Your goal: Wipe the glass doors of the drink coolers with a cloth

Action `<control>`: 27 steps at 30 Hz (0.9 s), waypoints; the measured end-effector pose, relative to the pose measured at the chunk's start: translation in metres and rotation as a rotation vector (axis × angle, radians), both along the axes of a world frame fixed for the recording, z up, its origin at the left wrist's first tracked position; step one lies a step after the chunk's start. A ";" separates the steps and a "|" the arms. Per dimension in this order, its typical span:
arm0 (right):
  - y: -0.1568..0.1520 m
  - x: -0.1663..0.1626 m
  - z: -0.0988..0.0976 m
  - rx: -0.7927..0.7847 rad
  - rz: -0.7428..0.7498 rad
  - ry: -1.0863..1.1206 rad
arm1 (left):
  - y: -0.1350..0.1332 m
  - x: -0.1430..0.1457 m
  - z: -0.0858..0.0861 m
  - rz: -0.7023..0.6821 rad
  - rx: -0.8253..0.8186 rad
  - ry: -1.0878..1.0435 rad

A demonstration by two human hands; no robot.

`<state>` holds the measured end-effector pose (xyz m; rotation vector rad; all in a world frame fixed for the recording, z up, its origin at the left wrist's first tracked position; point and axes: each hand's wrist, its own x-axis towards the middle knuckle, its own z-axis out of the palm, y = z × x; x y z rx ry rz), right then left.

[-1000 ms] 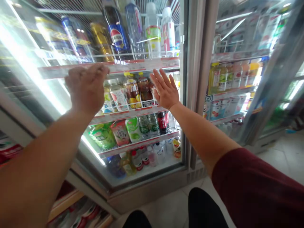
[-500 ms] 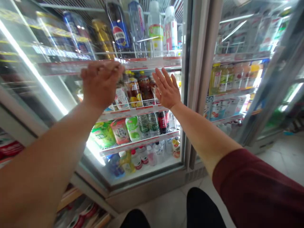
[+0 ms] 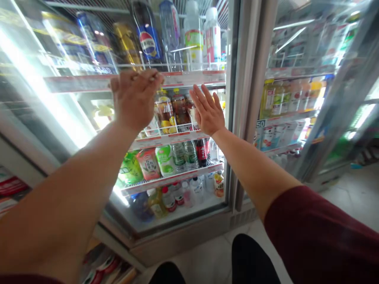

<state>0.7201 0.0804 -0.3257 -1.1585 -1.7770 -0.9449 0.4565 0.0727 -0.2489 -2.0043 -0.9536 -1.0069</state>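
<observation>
My left hand [image 3: 134, 98] is raised flat against the glass door [image 3: 59, 118] of a drinks cooler, fingers stretched out and holding nothing. My right hand [image 3: 207, 110] is held up beside it, fingers spread and empty, near the door's right edge. Behind the hands stand amber tea bottles [image 3: 168, 112] on a wire shelf. A Pepsi bottle [image 3: 146, 33] and white bottles [image 3: 194, 35] stand on the shelf above. Green pouches and water bottles [image 3: 180, 156] fill the shelf below.
A grey metal post [image 3: 251, 90] separates this cooler from a second one with yellow juice bottles [image 3: 272, 96] at right. Its glass door [image 3: 340, 90] stands ajar. Packaged goods [image 3: 103, 268] lie on a low rack at bottom left. My dark knees [image 3: 251, 260] show above the tiled floor.
My left hand has slid to the right along the glass door, closer to my right hand. The right hand has hardly moved.
</observation>
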 end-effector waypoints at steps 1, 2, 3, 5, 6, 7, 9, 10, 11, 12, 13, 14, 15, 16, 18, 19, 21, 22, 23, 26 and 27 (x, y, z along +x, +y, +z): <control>0.000 0.000 0.000 0.008 -0.003 -0.002 | -0.001 0.004 -0.002 0.006 0.013 -0.034; 0.000 0.000 -0.001 0.017 -0.005 -0.003 | -0.002 0.007 -0.010 0.002 0.028 -0.038; 0.000 0.000 -0.001 0.025 -0.007 -0.004 | -0.003 0.009 -0.023 -0.010 0.040 -0.008; 0.000 0.000 -0.002 0.037 -0.011 -0.005 | -0.003 0.009 -0.052 -0.054 0.056 0.114; 0.000 0.000 -0.002 0.039 -0.014 -0.006 | -0.003 0.007 -0.063 -0.074 0.055 0.174; 0.000 -0.001 -0.002 0.040 -0.017 -0.009 | -0.002 0.005 -0.067 -0.087 0.052 0.218; 0.000 0.000 -0.003 0.047 -0.019 -0.011 | 0.001 0.000 -0.059 -0.090 0.059 0.222; 0.000 0.000 -0.003 0.053 -0.018 -0.010 | 0.002 -0.002 -0.048 -0.081 0.077 0.189; 0.001 0.000 -0.003 0.059 -0.016 -0.007 | 0.003 -0.004 -0.038 -0.069 0.097 0.141; 0.001 0.000 -0.003 0.064 -0.014 -0.004 | 0.003 -0.005 -0.029 -0.056 0.118 0.090; 0.002 0.000 -0.003 0.065 -0.011 -0.001 | 0.004 -0.006 -0.026 -0.042 0.139 0.043; 0.002 0.000 -0.003 0.064 -0.008 0.000 | 0.004 -0.006 -0.028 -0.028 0.161 0.008; 0.002 0.000 -0.003 0.061 -0.005 0.000 | 0.005 -0.008 -0.037 -0.022 0.184 0.006; 0.002 0.000 -0.003 0.057 -0.003 0.000 | 0.005 -0.010 -0.050 -0.028 0.204 0.041; 0.002 0.000 -0.002 0.048 -0.005 0.001 | 0.004 -0.017 -0.079 -0.059 0.217 0.184; 0.002 0.000 -0.002 0.046 -0.008 0.001 | 0.003 -0.022 -0.089 -0.074 0.196 0.240; 0.001 0.000 -0.002 0.044 -0.013 -0.002 | 0.000 -0.032 -0.089 -0.092 0.116 0.270; 0.000 0.000 -0.002 0.044 -0.015 -0.003 | -0.002 -0.036 -0.079 -0.081 0.073 0.229; 0.000 -0.001 -0.002 0.043 -0.015 -0.005 | -0.004 -0.040 -0.064 -0.060 0.039 0.170; -0.002 -0.001 -0.002 0.027 -0.014 -0.001 | -0.008 -0.049 -0.024 0.035 0.059 0.013; -0.002 -0.001 -0.001 0.021 -0.011 0.000 | -0.009 -0.052 -0.021 0.063 0.092 -0.017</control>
